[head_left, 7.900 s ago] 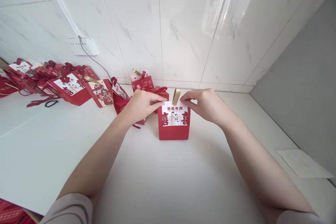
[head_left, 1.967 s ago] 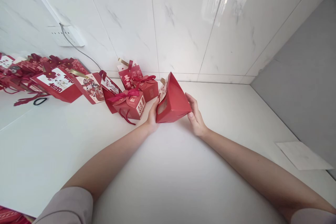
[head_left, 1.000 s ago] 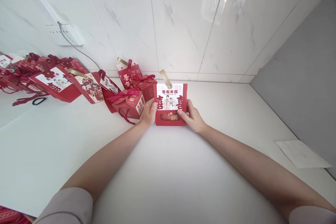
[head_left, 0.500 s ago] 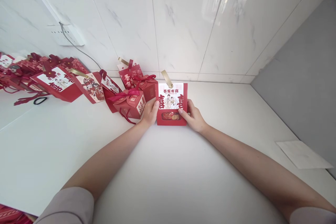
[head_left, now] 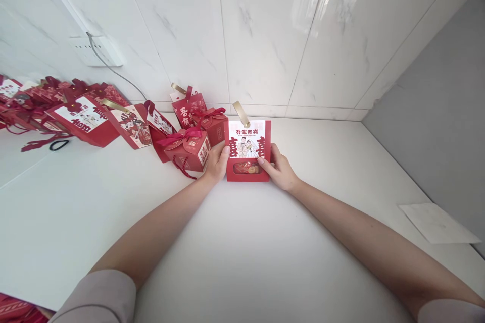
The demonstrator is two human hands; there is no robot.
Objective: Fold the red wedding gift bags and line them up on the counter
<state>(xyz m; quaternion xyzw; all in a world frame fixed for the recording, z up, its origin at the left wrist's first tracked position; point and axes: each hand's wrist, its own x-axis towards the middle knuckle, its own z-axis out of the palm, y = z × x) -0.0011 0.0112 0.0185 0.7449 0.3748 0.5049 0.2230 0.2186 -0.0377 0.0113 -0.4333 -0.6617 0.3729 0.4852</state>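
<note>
A red gift box (head_left: 248, 140) stands upright on the white table in front of me. Its white card front carries a drawn couple and red characters, a gold ribbon loop rises from the top, and a small window low down shows wrapped contents. My left hand (head_left: 217, 162) grips its left edge, thumb in front. Against the right edge, my right hand (head_left: 281, 167) holds it with the thumb on the front face. The fingers behind the box are partly hidden. Close to my left hand sits a red box with a bow (head_left: 187, 149).
Several red gift boxes (head_left: 85, 118) crowd the table's back left, along the tiled wall (head_left: 261, 35). A cable runs down from a wall socket (head_left: 96, 51). On the right lies a flat white sheet (head_left: 437, 222) by a grey panel (head_left: 435, 111). Red items (head_left: 18, 310) show at bottom left.
</note>
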